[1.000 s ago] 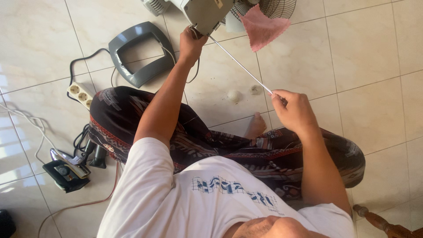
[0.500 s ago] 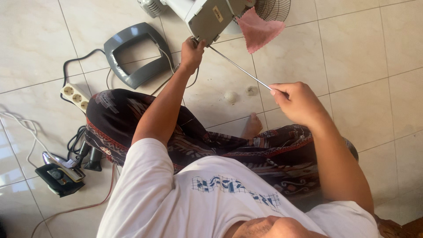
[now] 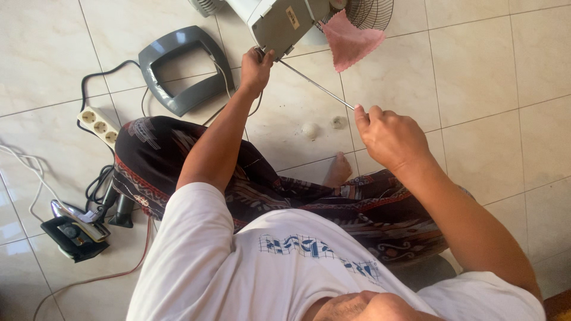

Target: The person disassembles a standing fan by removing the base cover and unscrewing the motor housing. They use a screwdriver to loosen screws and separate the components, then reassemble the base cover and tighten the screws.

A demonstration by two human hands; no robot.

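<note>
**Entry: thin metal rod, held at both ends**

We logged one thin metal rod (image 3: pixel 315 86), its long axis slanting from far left to near right. Our left hand (image 3: pixel 257 68) had its fingers clenched at the far end, where the rod met the grey appliance housing (image 3: pixel 285 24). Our right hand (image 3: pixel 389 134) pinched the near end, fingers closed on it, forearm stretched forward. The left arm reached straight out. A pink cloth (image 3: pixel 351 41) hung just right of the housing; the tiled floor (image 3: pixel 476 77) lay below.
</note>
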